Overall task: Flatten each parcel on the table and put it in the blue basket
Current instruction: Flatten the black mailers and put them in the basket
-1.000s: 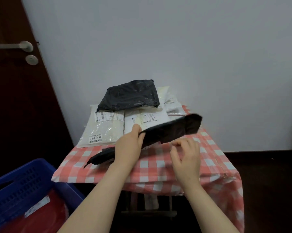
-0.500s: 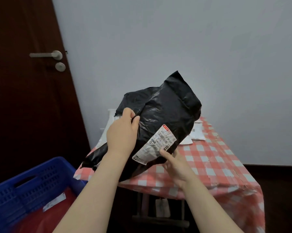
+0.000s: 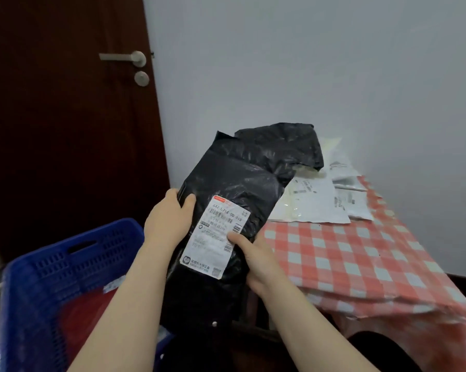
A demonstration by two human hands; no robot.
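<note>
While left hand (image 3: pixel 168 224) and right hand (image 3: pixel 257 257) grip it, the black parcel (image 3: pixel 240 178) hangs beside the blue basket (image 3: pixel 65 260).

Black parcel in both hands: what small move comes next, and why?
Probably swing it left and down into the blue basket. The black parcel is held off the table by the left hand and right hand, and looks fairly flat.
</note>
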